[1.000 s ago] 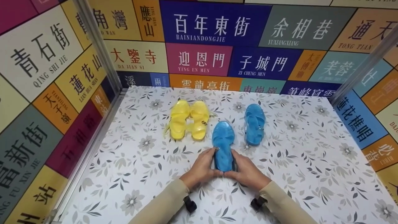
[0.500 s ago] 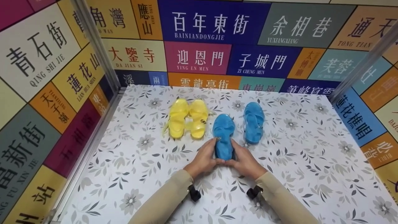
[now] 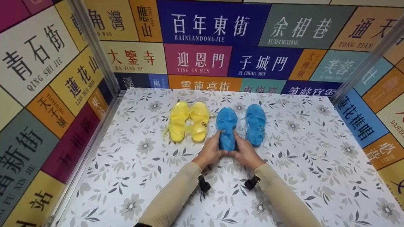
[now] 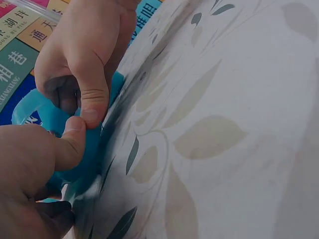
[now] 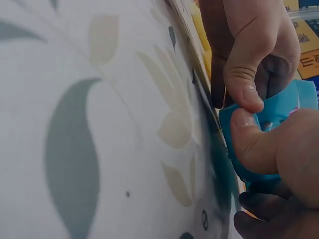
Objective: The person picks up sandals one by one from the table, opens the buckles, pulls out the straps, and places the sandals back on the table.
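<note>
A blue jelly sandal (image 3: 227, 121) lies toe-away on the table between my two hands. My left hand (image 3: 210, 151) grips its left side near the heel. On the opposite side my right hand (image 3: 247, 152) holds it in the same way. In the left wrist view both thumbs meet at the heel end of the blue plastic (image 4: 92, 144). The right wrist view shows the thumbs pressing the heel rim (image 5: 229, 129), with fingers partly hidden along the sides. Just to the right, a second blue sandal (image 3: 255, 126) lies parallel, a narrow gap apart.
Left of the held sandal, a yellow sandal (image 3: 199, 121) and another yellow sandal (image 3: 178, 121) lie side by side, toes away. The table (image 3: 303, 176) has a white floral cover. Printed panels (image 3: 202, 60) wall off the back and both sides.
Both hands have slid the blue sandal away from the body, until its toe stands nearly level with the other blue sandal's. The other sandals have stayed in place.
</note>
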`<act>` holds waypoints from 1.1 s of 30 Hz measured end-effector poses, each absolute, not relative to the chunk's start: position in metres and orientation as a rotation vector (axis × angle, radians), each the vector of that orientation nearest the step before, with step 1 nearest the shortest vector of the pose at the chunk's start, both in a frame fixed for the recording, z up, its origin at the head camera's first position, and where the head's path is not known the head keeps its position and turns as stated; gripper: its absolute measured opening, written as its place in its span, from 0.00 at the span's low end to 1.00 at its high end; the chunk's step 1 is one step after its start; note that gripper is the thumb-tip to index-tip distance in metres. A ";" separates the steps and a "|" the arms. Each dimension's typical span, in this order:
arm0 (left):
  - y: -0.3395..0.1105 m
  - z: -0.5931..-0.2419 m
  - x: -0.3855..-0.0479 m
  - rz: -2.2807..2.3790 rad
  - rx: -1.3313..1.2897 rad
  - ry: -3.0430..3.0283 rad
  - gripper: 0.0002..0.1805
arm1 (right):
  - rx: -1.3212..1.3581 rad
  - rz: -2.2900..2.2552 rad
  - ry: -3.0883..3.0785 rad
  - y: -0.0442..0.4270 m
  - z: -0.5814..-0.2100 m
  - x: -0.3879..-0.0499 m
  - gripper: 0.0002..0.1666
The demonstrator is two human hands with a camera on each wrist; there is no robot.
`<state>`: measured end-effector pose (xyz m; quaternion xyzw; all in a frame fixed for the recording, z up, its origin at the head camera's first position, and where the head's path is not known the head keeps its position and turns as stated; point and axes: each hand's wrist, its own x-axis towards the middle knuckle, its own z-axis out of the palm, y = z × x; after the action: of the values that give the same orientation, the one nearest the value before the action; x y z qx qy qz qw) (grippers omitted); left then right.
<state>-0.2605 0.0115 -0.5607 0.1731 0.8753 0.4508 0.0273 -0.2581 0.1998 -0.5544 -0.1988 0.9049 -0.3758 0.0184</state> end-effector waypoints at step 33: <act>0.022 -0.569 -0.276 1.338 0.524 2.834 0.40 | -0.454 -1.015 2.885 0.198 -0.558 -0.266 0.56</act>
<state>-0.2756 0.0220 -0.5688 0.1649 0.8918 0.4210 -0.0179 -0.2659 0.1985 -0.5575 -0.1467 0.9328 -0.3282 0.0251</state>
